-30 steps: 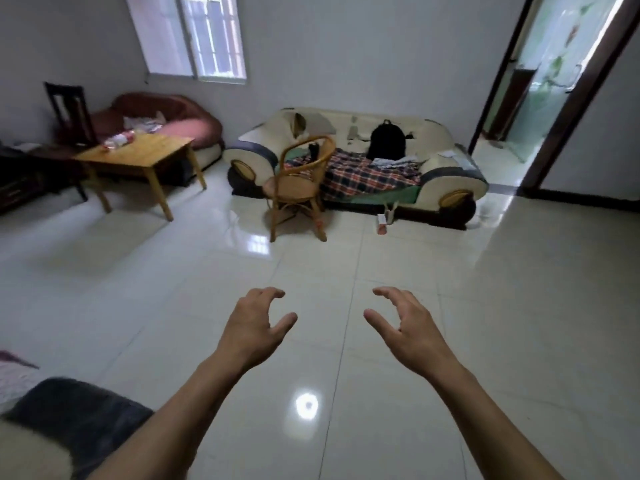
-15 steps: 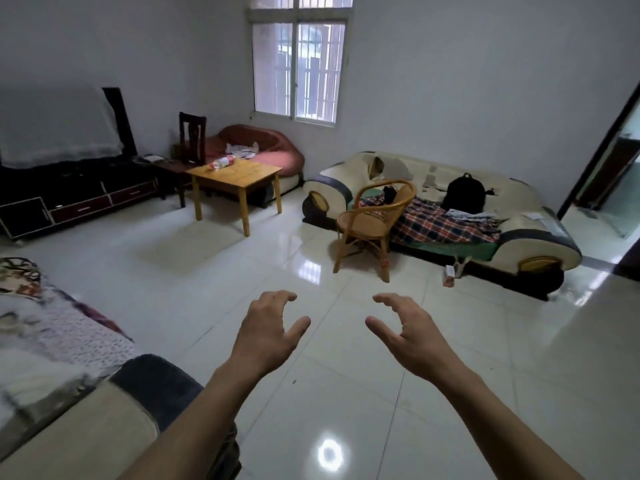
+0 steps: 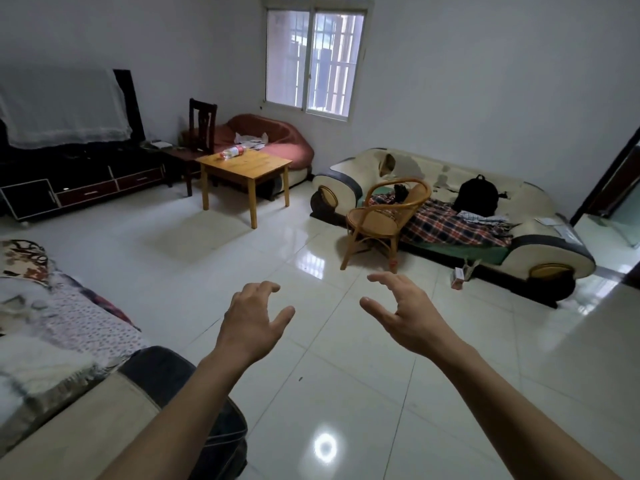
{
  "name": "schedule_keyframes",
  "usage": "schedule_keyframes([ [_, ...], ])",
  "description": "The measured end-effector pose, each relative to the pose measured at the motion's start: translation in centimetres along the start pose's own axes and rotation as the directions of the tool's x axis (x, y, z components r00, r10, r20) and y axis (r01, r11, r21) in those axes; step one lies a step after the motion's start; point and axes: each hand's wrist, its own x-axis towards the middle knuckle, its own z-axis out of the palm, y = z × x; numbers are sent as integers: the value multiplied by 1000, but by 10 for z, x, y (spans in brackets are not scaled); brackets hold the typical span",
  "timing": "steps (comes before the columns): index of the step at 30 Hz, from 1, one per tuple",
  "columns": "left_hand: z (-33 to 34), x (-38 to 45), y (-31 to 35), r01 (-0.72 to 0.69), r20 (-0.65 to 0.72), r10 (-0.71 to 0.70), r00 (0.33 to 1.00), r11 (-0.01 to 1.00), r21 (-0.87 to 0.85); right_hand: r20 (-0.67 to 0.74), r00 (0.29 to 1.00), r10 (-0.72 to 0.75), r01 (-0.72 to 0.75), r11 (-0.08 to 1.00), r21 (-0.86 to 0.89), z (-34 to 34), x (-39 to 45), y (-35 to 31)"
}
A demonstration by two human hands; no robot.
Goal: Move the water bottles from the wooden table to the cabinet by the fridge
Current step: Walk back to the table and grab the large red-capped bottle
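Note:
A clear water bottle with a red label [image 3: 232, 152] lies on its side at the far left corner of the wooden table [image 3: 256, 168], across the room. Whether more than one bottle lies there I cannot tell. My left hand [image 3: 251, 322] and my right hand [image 3: 403, 313] are stretched out in front of me above the tiled floor, far from the table. Both have loosely curled fingers and hold nothing. No fridge or cabinet beside one is in view.
A rattan chair [image 3: 384, 220] stands before a cream sofa [image 3: 540, 233] with a black backpack [image 3: 476, 195]. A dark TV unit [image 3: 83, 181] lines the left wall. A cloth-covered couch [image 3: 62, 334] is close at my left. A doorway [image 3: 613, 188] opens at the right.
The view has swung left and come nearer: the wooden table moved from the far left towards the middle, and the TV unit and near couch came into view. My hands kept their pose.

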Motion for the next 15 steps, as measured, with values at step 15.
schedule_keyframes([
  [15,70,170,22,-14,46,10,999,997,82,-13,1000,22,-21,998,54,-4,166,98],
])
